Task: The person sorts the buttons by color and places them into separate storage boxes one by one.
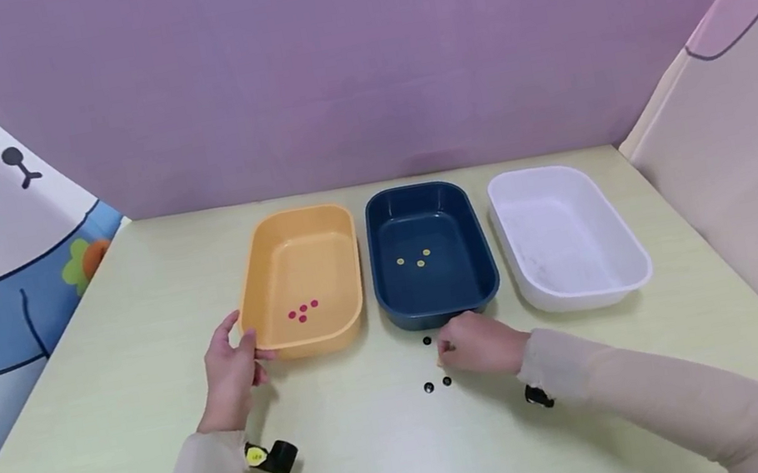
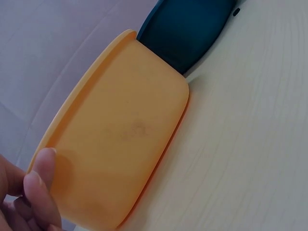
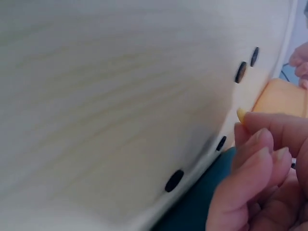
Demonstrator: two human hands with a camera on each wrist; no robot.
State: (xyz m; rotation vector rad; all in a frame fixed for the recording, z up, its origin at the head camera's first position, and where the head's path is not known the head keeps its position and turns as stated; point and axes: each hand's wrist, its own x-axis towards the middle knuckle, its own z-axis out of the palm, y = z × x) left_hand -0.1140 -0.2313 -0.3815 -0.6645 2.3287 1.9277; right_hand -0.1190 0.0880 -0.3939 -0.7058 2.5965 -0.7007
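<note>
My right hand [image 1: 477, 344] pinches a small yellow button [image 3: 241, 114] between thumb and finger, low over the table just in front of the navy tray [image 1: 442, 314]. Black buttons lie around this hand, one [image 1: 427, 340] near the navy tray and two more [image 1: 429, 387] closer to me. At the front left corner of the orange tray [image 1: 310, 346], my left hand [image 1: 232, 376] holds the wall, its fingertips [image 2: 41, 192] against the outside. Several magenta buttons [image 1: 303, 309] sit inside the orange tray, and three yellow buttons [image 1: 420, 264] in the navy one.
To the right of the navy tray stands a white tray [image 1: 569, 237]; no buttons show in it. The three trays line up side by side on the pale table [image 1: 358, 460]. A purple cloth [image 1: 349, 64] hangs behind, with printed cloths at both sides.
</note>
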